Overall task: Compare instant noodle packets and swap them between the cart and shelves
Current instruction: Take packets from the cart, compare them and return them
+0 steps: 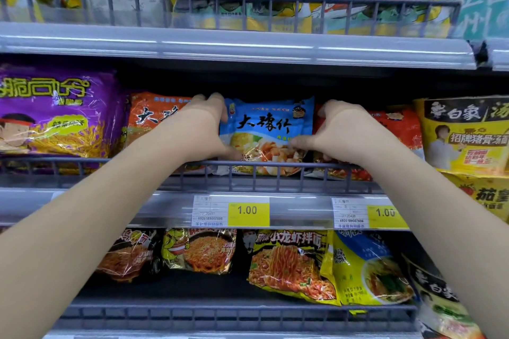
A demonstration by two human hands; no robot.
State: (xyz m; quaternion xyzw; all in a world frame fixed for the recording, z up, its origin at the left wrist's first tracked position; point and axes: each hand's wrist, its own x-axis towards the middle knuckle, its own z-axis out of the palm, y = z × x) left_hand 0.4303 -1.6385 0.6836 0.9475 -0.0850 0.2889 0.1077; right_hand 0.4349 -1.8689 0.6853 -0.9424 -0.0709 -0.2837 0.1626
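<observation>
As left hand (205, 125), right hand (340, 131) grip one blue packet (271, 129) (opposite edges), two price tags (230, 210) (369, 214) below

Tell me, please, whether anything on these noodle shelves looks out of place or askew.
Nothing looks spilled or torn. On the bottom shelf, the yellow packet stands tilted against its neighbour, and a yellow corner beneath it hangs over the front rail.
</observation>
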